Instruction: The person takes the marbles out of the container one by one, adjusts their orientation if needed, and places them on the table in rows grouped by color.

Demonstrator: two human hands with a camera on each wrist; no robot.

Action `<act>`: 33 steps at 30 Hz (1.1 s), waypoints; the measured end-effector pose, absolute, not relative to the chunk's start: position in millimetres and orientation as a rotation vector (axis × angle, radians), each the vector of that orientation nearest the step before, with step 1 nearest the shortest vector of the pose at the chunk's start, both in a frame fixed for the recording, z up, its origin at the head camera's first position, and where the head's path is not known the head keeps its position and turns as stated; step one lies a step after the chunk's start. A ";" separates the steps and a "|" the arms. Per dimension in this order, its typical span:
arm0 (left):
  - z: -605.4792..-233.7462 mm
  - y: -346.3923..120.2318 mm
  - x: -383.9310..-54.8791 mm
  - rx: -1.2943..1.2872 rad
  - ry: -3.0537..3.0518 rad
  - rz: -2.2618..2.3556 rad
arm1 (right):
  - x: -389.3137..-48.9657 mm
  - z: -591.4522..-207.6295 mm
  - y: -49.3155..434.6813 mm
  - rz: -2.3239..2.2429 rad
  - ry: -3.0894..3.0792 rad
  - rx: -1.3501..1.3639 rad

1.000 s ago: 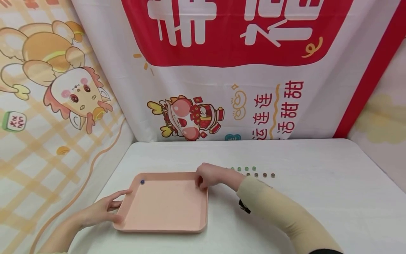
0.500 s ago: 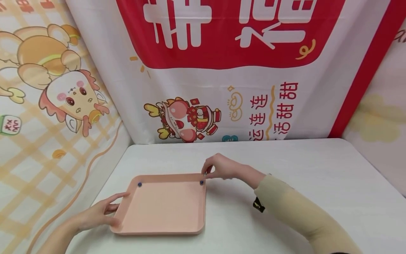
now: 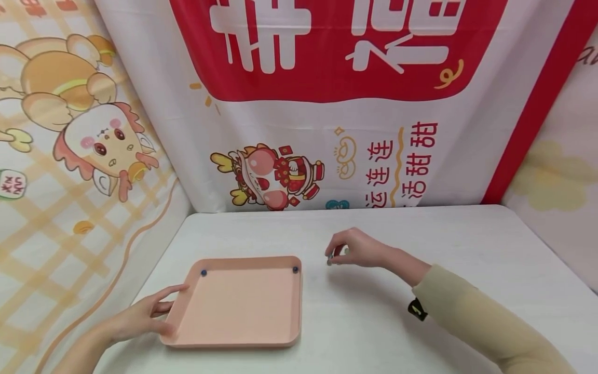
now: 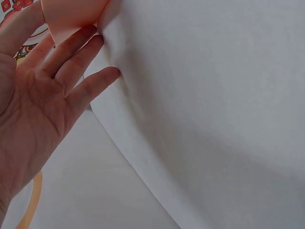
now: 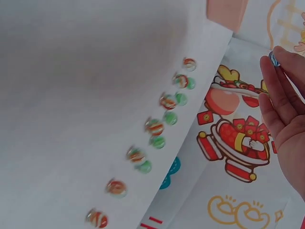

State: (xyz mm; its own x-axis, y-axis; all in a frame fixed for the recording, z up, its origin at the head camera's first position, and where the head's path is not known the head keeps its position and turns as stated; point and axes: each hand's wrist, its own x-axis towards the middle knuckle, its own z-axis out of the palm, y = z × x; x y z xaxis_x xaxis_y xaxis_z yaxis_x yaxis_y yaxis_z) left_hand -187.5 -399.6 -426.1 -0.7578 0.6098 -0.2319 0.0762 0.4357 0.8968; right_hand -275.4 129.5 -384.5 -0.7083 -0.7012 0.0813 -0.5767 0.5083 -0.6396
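Observation:
A shallow pink tray (image 3: 243, 306) lies on the white table, with one dark blue marble (image 3: 203, 272) in its far left corner and another blue marble (image 3: 295, 269) in its far right corner. My left hand (image 3: 142, 314) touches the tray's left side with spread, fairly straight fingers; the left wrist view shows its palm and the tray's edge. Right of the tray, above the table, my right hand (image 3: 362, 249) pinches a clear, blue-swirled glass marble (image 5: 274, 58) between thumb and fingertips.
In the right wrist view, orange-and-white swirled marbles (image 5: 155, 126) and green marbles (image 5: 157, 142) lie in two rows on the table (image 5: 95, 95). The right hand and forearm hide most of them in the head view. A printed cloth backdrop (image 3: 322, 124) stands behind the table.
My right hand has moved from the tray's far right corner to the right, holding a marble. A blue marble now shows in that corner. The left hand has stayed at the tray.

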 end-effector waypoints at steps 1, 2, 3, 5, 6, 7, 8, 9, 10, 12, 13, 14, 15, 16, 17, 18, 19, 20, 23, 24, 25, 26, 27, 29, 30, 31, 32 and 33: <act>-426.2 -399.9 -187.2 0.568 2.158 1.306 | -274.4 -386.1 133.0 -0.983 2.560 -1.103; -426.2 -400.1 -187.0 0.563 2.160 1.305 | -273.2 -387.5 136.2 -0.986 2.561 -1.107; -426.2 -400.3 -186.7 0.558 2.161 1.304 | -272.0 -389.0 139.4 -0.991 2.561 -1.106; -426.3 -400.5 -186.3 0.555 2.164 1.305 | -269.3 -391.7 145.1 -1.006 2.561 -1.094; -426.4 -400.5 -186.2 0.559 2.166 1.305 | -267.9 -393.0 147.7 -1.014 2.561 -1.081; -426.5 -400.6 -186.1 0.561 2.166 1.306 | -266.7 -394.5 150.2 -1.022 2.564 -1.070; -426.5 -400.7 -186.1 0.564 2.166 1.307 | -265.4 -396.0 152.3 -1.036 2.561 -1.060; -426.6 -400.7 -186.0 0.567 2.165 1.308 | -264.3 -397.8 154.2 -1.052 2.554 -1.057; -426.7 -400.9 -186.1 0.571 2.165 1.308 | -263.3 -399.8 155.8 -1.069 2.549 -1.051; -426.9 -401.2 -186.3 0.571 2.167 1.308 | -262.2 -404.9 158.1 -1.102 2.537 -1.051; -427.0 -401.4 -186.4 0.572 2.168 1.308 | -261.8 -408.0 158.8 -1.117 2.531 -1.054; -427.1 -401.6 -186.6 0.572 2.167 1.309 | -261.5 -411.1 159.2 -1.129 2.526 -1.056; -427.3 -401.7 -186.8 0.575 2.168 1.309 | -261.2 -414.4 159.2 -1.135 2.525 -1.061; -427.5 -401.8 -187.0 0.577 2.170 1.308 | -260.8 -417.6 158.7 -1.137 2.525 -1.055; -427.6 -401.8 -187.1 0.575 2.170 1.309 | -260.7 -421.0 157.8 -1.133 2.526 -1.052; -427.7 -401.8 -187.3 0.576 2.171 1.308 | -260.6 -424.3 156.7 -1.127 2.528 -1.049; -427.8 -401.7 -187.4 0.577 2.170 1.309 | -260.2 -427.1 155.2 -1.122 2.530 -1.039; -427.8 -401.5 -187.5 0.576 2.172 1.308 | -260.2 -430.1 153.4 -1.116 2.534 -1.032; -427.7 -400.6 -187.9 0.579 2.171 1.310 | -260.8 -437.8 147.6 -1.099 2.554 -1.019; -427.7 -400.2 -188.0 0.583 2.171 1.310 | -261.3 -440.2 145.8 -1.097 2.563 -1.014; -427.5 -400.1 -187.9 0.585 2.171 1.310 | -261.7 -442.0 143.5 -1.094 2.572 -1.004; -427.3 -400.0 -187.8 0.585 2.172 1.308 | -262.1 -443.8 141.4 -1.088 2.582 -0.988; -427.1 -399.9 -187.7 0.586 2.173 1.307 | -262.6 -445.2 139.4 -1.083 2.592 -0.971; -426.7 -399.8 -187.5 0.581 2.177 1.303 | -263.7 -447.4 135.7 -1.075 2.609 -0.929; -426.6 -399.7 -187.5 0.580 2.179 1.300 | -264.3 -448.5 134.0 -1.064 2.621 -0.907; -426.4 -399.7 -187.5 0.573 2.180 1.299 | -264.7 -449.0 132.4 -1.052 2.634 -0.883; -426.3 -399.7 -187.6 0.568 2.181 1.298 | -265.5 -449.8 131.1 -1.042 2.645 -0.864; -426.4 -399.6 -187.8 0.565 2.183 1.297 | -266.1 -450.4 129.9 -1.034 2.655 -0.855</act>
